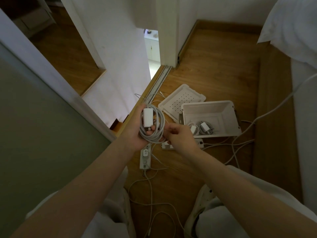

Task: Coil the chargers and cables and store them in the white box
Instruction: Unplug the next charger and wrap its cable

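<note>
My left hand (pixel 137 129) holds a white charger brick (pixel 147 117) with its white cable (pixel 157 133) wound in loops around it, above the wooden floor. My right hand (pixel 180 134) touches the lower right edge of that coil, fingers pinched at the cable. To the right, the open white box (pixel 228 117) lies on the floor with two coiled chargers (pixel 204 128) inside. Its perforated white lid (pixel 181 98) lies behind it.
Two white power strips (pixel 145 157) (pixel 167 145) lie on the floor under my hands, with loose white cables (pixel 151 189) trailing toward my knees and to the right. A sliding door track (pixel 159 83) runs at the back; a bed edge (pixel 301 100) is on the right.
</note>
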